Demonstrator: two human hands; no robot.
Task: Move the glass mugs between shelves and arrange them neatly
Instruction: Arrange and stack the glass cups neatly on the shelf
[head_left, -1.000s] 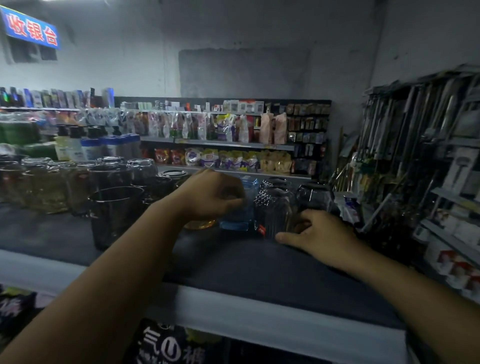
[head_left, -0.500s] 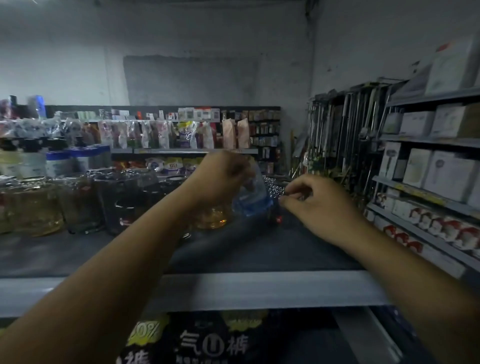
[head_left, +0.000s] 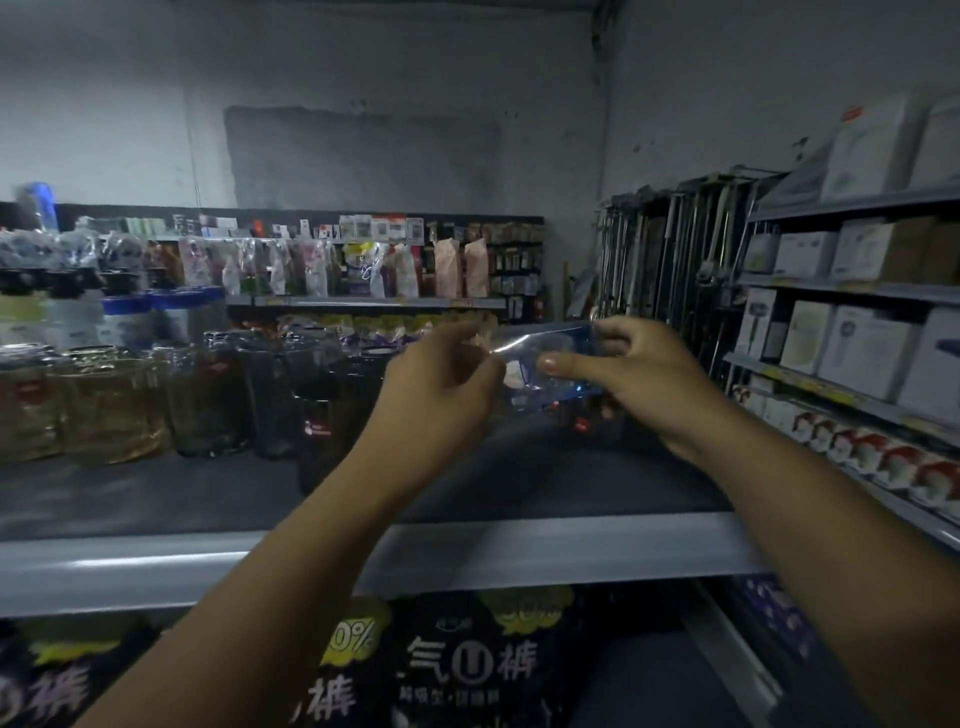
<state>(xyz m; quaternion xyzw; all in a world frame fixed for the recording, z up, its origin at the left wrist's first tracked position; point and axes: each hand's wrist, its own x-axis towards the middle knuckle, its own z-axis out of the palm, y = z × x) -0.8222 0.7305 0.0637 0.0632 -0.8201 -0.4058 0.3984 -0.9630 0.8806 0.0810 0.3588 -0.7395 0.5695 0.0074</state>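
Obs.: 1 blue-tinted glass mug (head_left: 545, 345) sits right of frame centre, held off the shelf (head_left: 467, 551) between 2 hands. It appears tipped, with its long axis roughly left-right in the frame; blur hides any handle. The left hand (head_left: 441, 387) curls its fingers on the mug's left end. The right hand (head_left: 631, 371) grips the right end, thumb across the near face. We judge both hands equally near.

Dark shelf deck directly below shows bare room. A row of glass mugs (head_left: 218, 395), amber to dark, stands at middle left. White boxes (head_left: 857, 343) fill the racks at right. The shop is dim.
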